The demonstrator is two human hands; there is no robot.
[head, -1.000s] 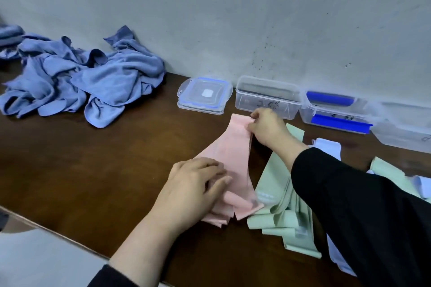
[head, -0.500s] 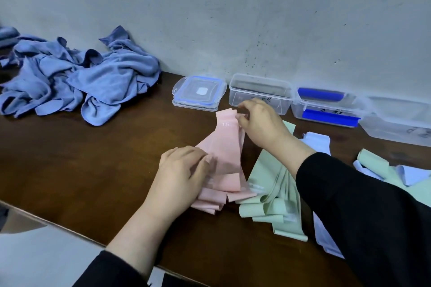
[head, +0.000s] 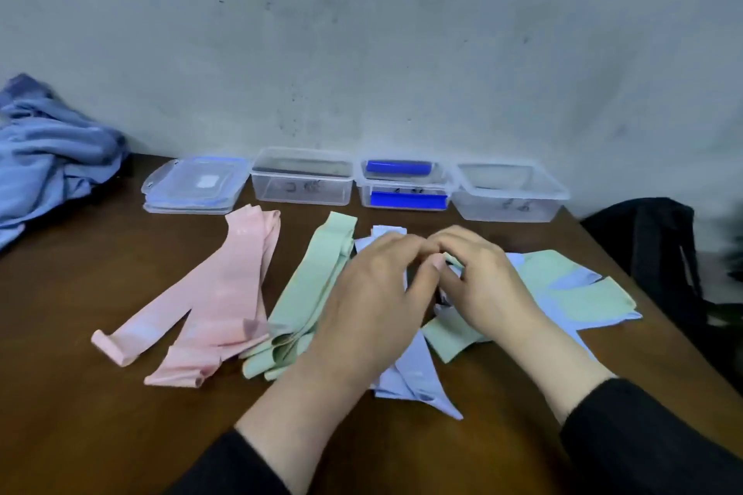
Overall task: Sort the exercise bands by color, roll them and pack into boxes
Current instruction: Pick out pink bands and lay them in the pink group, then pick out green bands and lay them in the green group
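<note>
Over mixed bands (head: 563,289), both hands (head: 434,277), apparently pinching.

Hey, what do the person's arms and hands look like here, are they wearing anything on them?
Both arms are covered by long black sleeves that end a little above the wrists, leaving the forearms bare below. The left hand and right hand are bare: no gloves, and no rings, watch or bracelet show in this view. The sleeves look plain, with no visible markings.

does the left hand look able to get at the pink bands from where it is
Probably yes: the flat pink rubber bands lie uncovered on the brown table, beside the left hand, with only the green bands between. It is busy now.
</note>
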